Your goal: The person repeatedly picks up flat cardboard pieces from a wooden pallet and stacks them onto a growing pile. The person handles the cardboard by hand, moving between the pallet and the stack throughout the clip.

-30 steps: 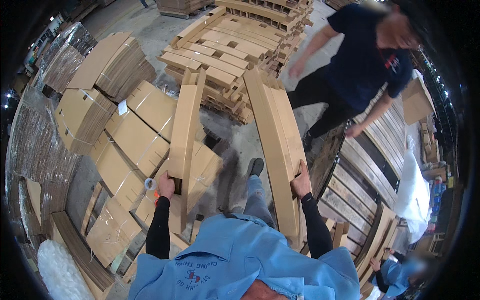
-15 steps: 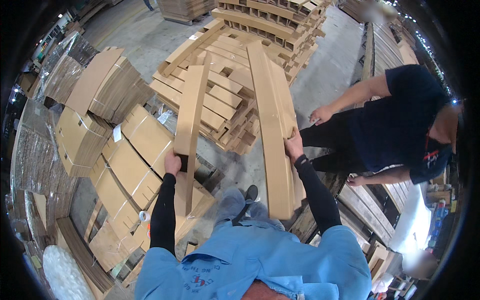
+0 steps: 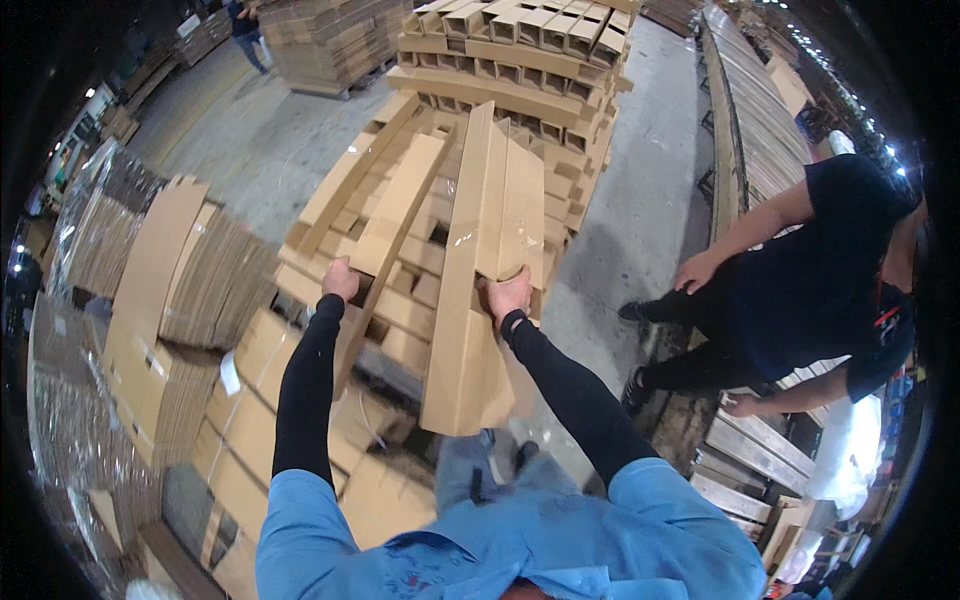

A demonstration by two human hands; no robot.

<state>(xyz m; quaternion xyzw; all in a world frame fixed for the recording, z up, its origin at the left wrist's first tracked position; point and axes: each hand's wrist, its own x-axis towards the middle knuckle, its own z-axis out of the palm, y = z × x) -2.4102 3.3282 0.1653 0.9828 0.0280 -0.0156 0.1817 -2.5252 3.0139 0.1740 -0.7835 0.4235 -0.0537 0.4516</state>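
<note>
My left hand (image 3: pixel 341 280) is closed on a long, narrow folded cardboard channel (image 3: pixel 398 207), its far end reaching over the stack in front of me. My right hand (image 3: pixel 511 293) grips a second, wider pair of folded cardboard channels (image 3: pixel 462 255), with the thumb over an edge and the fingers partly hidden. Both pieces point away from me, tilted and apart from each other. Beneath and beyond them lies a crisscross stack of cardboard channels (image 3: pixel 322 212); whether the held pieces touch it I cannot tell.
Taller layers of channels (image 3: pixel 490 50) rise at the stack's far end. Strapped bundles of flat cardboard (image 3: pixel 215 275) stand on my left. At my right a co-worker in dark clothes (image 3: pixel 800 290) stands beside a long roller conveyor (image 3: pixel 745 130). Grey concrete floor (image 3: pixel 640 170) runs between.
I have moved forward toward the stack, carrying both cardboard pieces over it. My right hand has come left, bringing its pieces closer to the left one.
</note>
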